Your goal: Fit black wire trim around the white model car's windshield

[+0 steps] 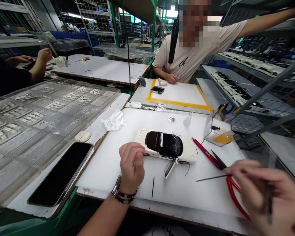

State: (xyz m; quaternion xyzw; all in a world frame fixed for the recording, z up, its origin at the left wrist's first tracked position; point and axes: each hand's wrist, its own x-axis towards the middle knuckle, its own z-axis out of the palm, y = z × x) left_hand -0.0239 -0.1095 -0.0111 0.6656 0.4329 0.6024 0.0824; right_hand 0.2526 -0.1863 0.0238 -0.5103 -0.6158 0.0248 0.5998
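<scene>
A white model car (186, 146) with a black roof lies on the white work board (100, 177), its near door (170, 167) swung open. My left hand (132, 162) is curled against the car's rear end, fingertips touching its near side. On the right, my right hand (265, 193) is closed round a thin dark pointed tool (211, 178), whose tip points left above the board. Blur hides its exact kind. Another dark, slim shape shows in that palm. Beneath it lie red-handled scissors (233, 200) beside a red tool (204, 150). One black strip (153, 186) lies before the car.
A phone (61, 173), a pale mouse-shaped item (82, 136) and a compartment tray (51, 114) of parts occupy the left. Crumpled tissue (113, 120) and a clear container (217, 131) edge the board. A co-worker (186, 59) faces me; another person's arm (39, 67) shows far left.
</scene>
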